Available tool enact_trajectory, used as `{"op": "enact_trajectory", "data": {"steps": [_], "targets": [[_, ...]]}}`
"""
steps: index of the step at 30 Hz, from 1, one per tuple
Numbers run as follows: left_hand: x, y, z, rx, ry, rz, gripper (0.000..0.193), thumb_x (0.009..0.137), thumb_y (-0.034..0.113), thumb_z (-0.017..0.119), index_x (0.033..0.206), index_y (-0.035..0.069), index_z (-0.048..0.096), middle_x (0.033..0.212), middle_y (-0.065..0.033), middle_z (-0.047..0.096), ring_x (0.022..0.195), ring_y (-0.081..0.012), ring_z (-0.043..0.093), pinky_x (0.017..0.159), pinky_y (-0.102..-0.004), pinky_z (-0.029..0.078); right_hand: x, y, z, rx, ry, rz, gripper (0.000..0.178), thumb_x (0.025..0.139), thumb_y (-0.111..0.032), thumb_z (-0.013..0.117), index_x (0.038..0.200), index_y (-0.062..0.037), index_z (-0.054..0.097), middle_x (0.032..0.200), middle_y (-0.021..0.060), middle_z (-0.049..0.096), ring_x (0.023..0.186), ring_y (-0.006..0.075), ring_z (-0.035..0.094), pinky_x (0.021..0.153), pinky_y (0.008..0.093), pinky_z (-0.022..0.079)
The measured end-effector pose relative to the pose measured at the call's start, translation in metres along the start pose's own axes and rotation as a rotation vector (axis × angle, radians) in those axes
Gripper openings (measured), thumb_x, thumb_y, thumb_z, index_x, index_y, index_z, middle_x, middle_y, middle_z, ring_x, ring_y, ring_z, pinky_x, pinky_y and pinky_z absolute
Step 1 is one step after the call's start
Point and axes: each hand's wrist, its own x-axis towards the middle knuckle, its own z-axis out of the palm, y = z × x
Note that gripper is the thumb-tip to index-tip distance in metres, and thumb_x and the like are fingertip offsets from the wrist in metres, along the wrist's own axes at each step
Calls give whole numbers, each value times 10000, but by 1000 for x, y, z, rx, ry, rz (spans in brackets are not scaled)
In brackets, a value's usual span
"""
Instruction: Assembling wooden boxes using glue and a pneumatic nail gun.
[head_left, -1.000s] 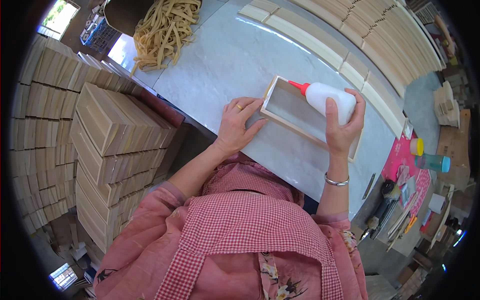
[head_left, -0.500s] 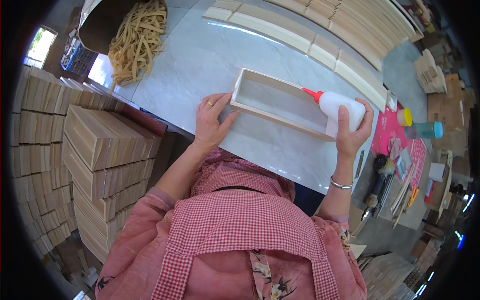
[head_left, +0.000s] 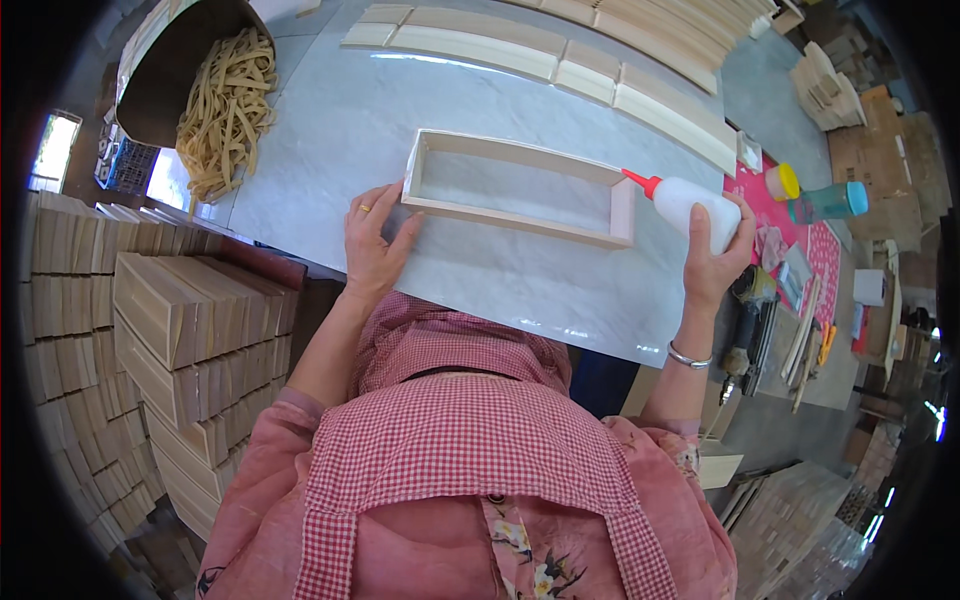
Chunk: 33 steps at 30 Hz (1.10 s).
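On the table lies a long, shallow rectangular wooden frame (head_left: 520, 226), its inside showing the tabletop. My left hand (head_left: 374, 245) rests at its left end, fingertips against the near-left corner, with thumb and fingers spread. A white squeeze bottle (head_left: 688, 208) with a red pointed nozzle is gripped in my right hand (head_left: 715, 262). The bottle is tilted, its nozzle tip at the frame's far-right corner; whether the tip touches the wood I cannot tell.
Wooden strips (head_left: 480, 45) lie along the table's far side. Rubber-like tan bands (head_left: 228, 120) spill from a container at far left. Stacked wooden boxes (head_left: 190, 330) stand left of me. A yellow-lidded jar (head_left: 782, 183) and a teal bottle (head_left: 830, 202) are at the right.
The bottle has moved right relative to the frame, its nozzle going from along the far rail to the far-right corner. The frame's right end is now uncovered. The whole view has shifted slightly.
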Motion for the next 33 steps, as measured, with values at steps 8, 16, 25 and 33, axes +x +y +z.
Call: {"op": "enact_trajectory", "data": {"steps": [8, 16, 25, 33], "targets": [[-1, 0, 2, 2, -5, -6, 486, 888, 190, 731, 1353, 78, 647, 1240, -79, 657, 1137, -263, 561, 1021, -384, 415, -3, 5, -14, -3, 23, 14, 393, 873, -144, 767, 1215, -42, 604, 1116, 112, 658, 963, 236, 609, 881, 343, 508], [0, 1, 2, 3, -5, -25, 456, 909, 189, 717, 1346, 77, 653, 1240, -77, 659, 1136, -257, 560, 1020, -378, 415, -28, -9, -47, -35, -48, 55, 383, 885, -178, 741, 1223, -56, 609, 1114, 105, 649, 963, 218, 604, 859, 341, 516], [0, -8, 4, 14, 41, 22, 418, 893, 158, 728, 1298, 64, 681, 1194, -85, 676, 1104, -262, 576, 988, -370, 438, -48, -34, -48, 141, -69, 298, 417, 859, -155, 742, 1233, -45, 596, 1114, 108, 646, 948, 233, 599, 863, 342, 504], [-1, -5, 5, 13, 87, 59, 393, 878, 147, 745, 1259, 63, 702, 1151, -77, 686, 1076, -263, 589, 954, -369, 450, -79, -94, 76, 395, -293, 155, 448, 895, -196, 725, 1285, -62, 548, 1173, 110, 610, 981, 232, 589, 818, 329, 519]]}}
